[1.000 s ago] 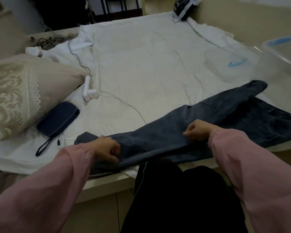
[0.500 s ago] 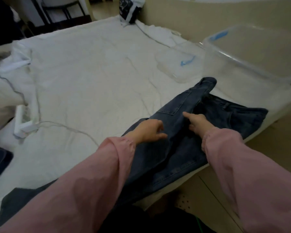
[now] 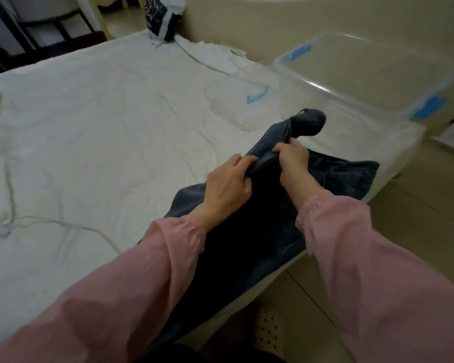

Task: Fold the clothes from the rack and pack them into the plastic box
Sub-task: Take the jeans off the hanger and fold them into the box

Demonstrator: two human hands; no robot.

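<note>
jeans [image 3: 346, 179] seemingly gripped, left hand [image 3: 228, 184] — right hand [image 3: 294, 159]

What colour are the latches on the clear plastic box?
Blue latches on the plastic box, clearest in the head view.

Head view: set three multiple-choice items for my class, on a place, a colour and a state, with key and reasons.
1. Where is the plastic box? A on the floor; B on the bed, beyond the jeans; C on a lap.
2. What colour are the sleeves? A pink; B green; C white.
3. The left hand and right hand are: A hanging idle; B gripping a raised fold of the jeans; C lifting the box.
Key: 1 B, it rests on the bed's far corner; 2 A, both cuffs are pink; 3 B, both curl round the denim.
</note>
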